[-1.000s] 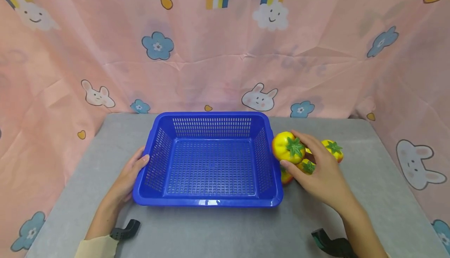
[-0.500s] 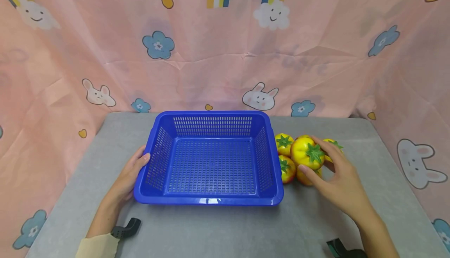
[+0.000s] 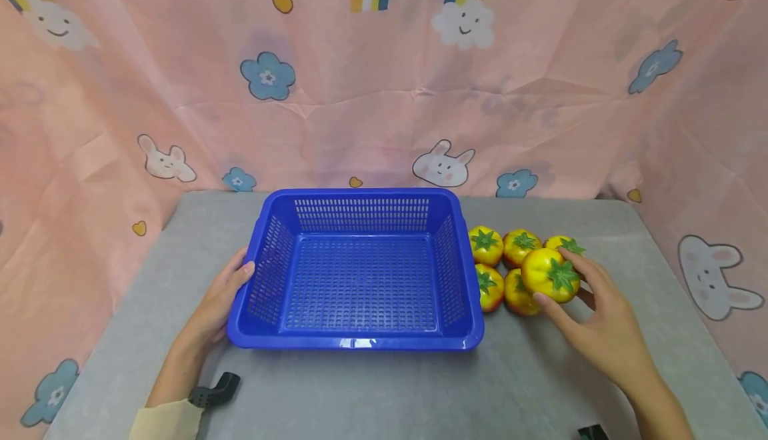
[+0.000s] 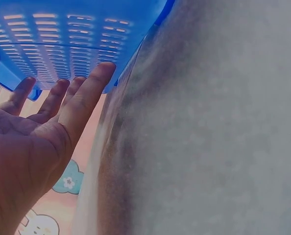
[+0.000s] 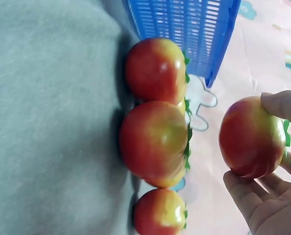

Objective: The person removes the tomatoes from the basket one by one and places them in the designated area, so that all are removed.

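Note:
My right hand point(image 3: 606, 320) holds a yellow and red tomato point(image 3: 549, 275) with a green star-shaped top, thumb and fingers around its sides. In the right wrist view, this tomato point(image 5: 253, 137) is raised off the grey table. Below and left of it, several similar tomatoes point(image 3: 486, 247) lie in two short rows beside the basket's right side. My left hand point(image 3: 219, 300) rests at the left side of a blue plastic basket point(image 3: 354, 343), thumb tip at the rim. Seen from the left wrist, its fingers point(image 4: 89, 98) are fairly straight against the slotted outer wall point(image 4: 52, 34).
The basket stands on a grey-covered table point(image 3: 360, 400), its slotted floor in view. A pink curtain point(image 3: 336, 127) with rainbows, rabbits and flowers hangs behind the table and at both sides.
My right hand has moved right with the tomato, from beside the basket rim to the right end of the tomato group, uncovering the other tomatoes. The left hand and basket have stayed put.

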`<action>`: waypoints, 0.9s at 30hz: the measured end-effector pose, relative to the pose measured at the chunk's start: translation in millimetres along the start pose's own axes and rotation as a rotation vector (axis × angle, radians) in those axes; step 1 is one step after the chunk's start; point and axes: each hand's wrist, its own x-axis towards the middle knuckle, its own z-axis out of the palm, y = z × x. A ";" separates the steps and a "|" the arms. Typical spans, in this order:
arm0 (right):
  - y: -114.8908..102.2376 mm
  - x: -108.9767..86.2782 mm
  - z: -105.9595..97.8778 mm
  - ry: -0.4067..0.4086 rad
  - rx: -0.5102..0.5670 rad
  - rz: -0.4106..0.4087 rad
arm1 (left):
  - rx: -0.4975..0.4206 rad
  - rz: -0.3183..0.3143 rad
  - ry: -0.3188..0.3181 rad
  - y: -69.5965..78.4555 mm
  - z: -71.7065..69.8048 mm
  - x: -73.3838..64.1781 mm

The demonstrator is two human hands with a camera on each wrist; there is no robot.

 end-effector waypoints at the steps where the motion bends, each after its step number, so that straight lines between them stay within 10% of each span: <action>1: 1.8 -1.0 -0.7 0.007 -0.003 0.001 | 0.000 0.000 0.004 0.0 0.1 0.0; 27: 48.7 -20.8 -13.3 0.095 -0.058 0.112 | -0.035 0.003 -0.008 -1.8 -0.1 -1.1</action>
